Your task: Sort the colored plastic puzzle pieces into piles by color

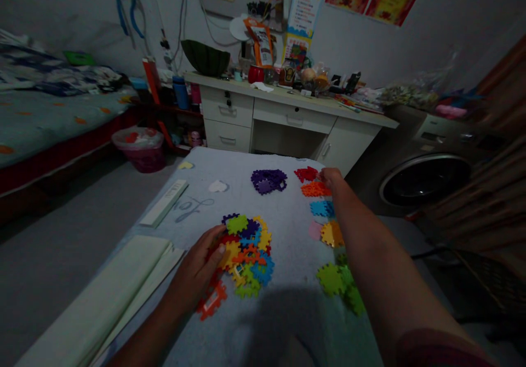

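My left hand (207, 254) rests at the left side of a mixed pile of toothed plastic building pieces (246, 254), its thumb and fingers apart. Red, yellow, blue, green, orange and purple pieces overlap there. With arm stretched far forward, my right hand (330, 176) has its fingertips closed at the edge of the red pieces (306, 174). Below these lie orange pieces (315, 189), blue pieces (321, 208), yellow pieces (331, 234) beside a pink piece (315, 230), and green pieces (331, 279). My right forearm partly covers this column. A purple heap (268, 181) sits at the far middle.
The pieces lie on a cloth-covered table (287, 317). A long white box (164, 202) and a folded pale sheet (110, 290) line its left side. Beyond stand a cluttered white desk (287, 96), a washing machine (423, 159), a pink bin (142, 150) and a bed (53, 115).
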A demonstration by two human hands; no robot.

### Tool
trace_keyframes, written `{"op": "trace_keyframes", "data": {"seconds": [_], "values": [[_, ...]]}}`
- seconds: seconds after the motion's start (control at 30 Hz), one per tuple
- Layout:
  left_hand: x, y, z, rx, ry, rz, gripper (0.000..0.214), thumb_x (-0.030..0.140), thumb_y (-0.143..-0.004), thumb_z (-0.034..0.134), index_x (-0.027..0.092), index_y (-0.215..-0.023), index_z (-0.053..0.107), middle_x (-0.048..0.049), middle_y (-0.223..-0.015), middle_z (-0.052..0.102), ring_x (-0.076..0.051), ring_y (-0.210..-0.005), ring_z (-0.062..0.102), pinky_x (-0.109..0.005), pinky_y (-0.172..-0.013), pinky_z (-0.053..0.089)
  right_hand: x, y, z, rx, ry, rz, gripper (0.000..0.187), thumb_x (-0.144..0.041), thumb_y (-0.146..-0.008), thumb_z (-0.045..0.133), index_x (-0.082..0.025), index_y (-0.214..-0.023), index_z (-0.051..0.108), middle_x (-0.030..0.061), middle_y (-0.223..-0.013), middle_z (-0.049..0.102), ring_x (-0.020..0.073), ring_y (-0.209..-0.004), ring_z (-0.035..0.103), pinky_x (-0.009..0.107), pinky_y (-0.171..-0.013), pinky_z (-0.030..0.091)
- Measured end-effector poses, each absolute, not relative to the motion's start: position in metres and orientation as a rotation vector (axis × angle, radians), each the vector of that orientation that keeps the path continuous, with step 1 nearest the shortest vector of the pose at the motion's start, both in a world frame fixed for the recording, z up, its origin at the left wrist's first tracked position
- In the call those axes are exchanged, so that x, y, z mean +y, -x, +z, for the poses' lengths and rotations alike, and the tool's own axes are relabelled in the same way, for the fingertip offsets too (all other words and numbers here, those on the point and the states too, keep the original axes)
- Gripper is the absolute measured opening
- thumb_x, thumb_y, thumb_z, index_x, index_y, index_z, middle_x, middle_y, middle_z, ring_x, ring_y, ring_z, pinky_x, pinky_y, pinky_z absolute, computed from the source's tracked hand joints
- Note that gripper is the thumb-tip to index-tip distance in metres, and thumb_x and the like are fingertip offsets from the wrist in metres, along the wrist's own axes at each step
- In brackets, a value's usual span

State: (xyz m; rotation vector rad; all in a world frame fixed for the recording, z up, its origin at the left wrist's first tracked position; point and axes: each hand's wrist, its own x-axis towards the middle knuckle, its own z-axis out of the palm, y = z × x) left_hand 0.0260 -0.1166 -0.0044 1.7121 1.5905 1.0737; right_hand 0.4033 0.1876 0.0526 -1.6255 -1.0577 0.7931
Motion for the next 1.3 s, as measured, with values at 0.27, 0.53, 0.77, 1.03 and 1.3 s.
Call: {"op": "trace_keyframes", "data": {"seconds": [0.27,0.53,0.77,1.03,1.3], "values": [[-0.117,-0.028,0.005,1.580,-1.732,1.068,0.050,0.048,-0.090,0.046,0.024,-0.134,0.055,-0.0078,-0.134,0.061,-0.028,-0.123,0.058,-0.045,-0.108,0.044,0.147,-0.407,0.070,-0.750,1.699,0.949,0.013,-0.020,-0.093,0.057,-0.013,-0.103,0.061,0.0047,-0.088,0.065,0.0120,-0.073,0.062,0.025,-0.064,0.056],[-0.115,-0.024,-0.005,1.455,-1.829,1.003,0.069,0.032,-0.080,0.058,0.018,-0.144,0.040,-0.0137,-0.138,0.057,-0.030,-0.123,0.057,-0.049,-0.107,0.044,0.075,-0.355,0.087,-1.041,1.484,1.166,0.012,-0.004,-0.077,0.060,-0.015,-0.080,0.062,0.0018,-0.072,0.067,0.0099,-0.064,0.062,0.019,-0.060,0.052],[-0.127,-0.023,0.009,1.549,-1.996,0.841,0.082,0.038,-0.075,0.063,0.016,-0.147,0.033,-0.0174,-0.150,0.042,-0.034,-0.136,0.042,-0.050,-0.113,0.036,0.008,-0.278,0.085,-1.995,1.173,1.303,0.018,-0.019,-0.077,0.064,-0.017,-0.094,0.068,0.0021,-0.094,0.070,0.0140,-0.086,0.063,0.029,-0.082,0.050],[-0.156,-0.008,0.044,1.809,-2.076,0.194,0.113,0.046,-0.049,0.082,0.024,-0.149,0.034,-0.0177,-0.158,0.028,-0.044,-0.140,0.033,-0.056,-0.111,0.034,-0.027,-0.225,0.050,-2.532,1.200,0.716,0.040,-0.019,-0.079,0.063,-0.019,-0.119,0.063,0.0093,-0.131,0.060,0.0229,-0.121,0.052,0.041,-0.105,0.037],[-0.161,-0.005,0.046,1.685,-2.031,0.174,0.097,0.027,-0.057,0.075,0.025,-0.146,0.035,-0.0117,-0.143,0.045,-0.029,-0.130,0.049,-0.035,-0.107,0.042,-0.036,-0.208,0.034,-2.518,1.325,0.531,0.033,-0.017,-0.080,0.057,-0.022,-0.111,0.064,0.0072,-0.126,0.063,0.0237,-0.118,0.052,0.040,-0.102,0.037]]}}
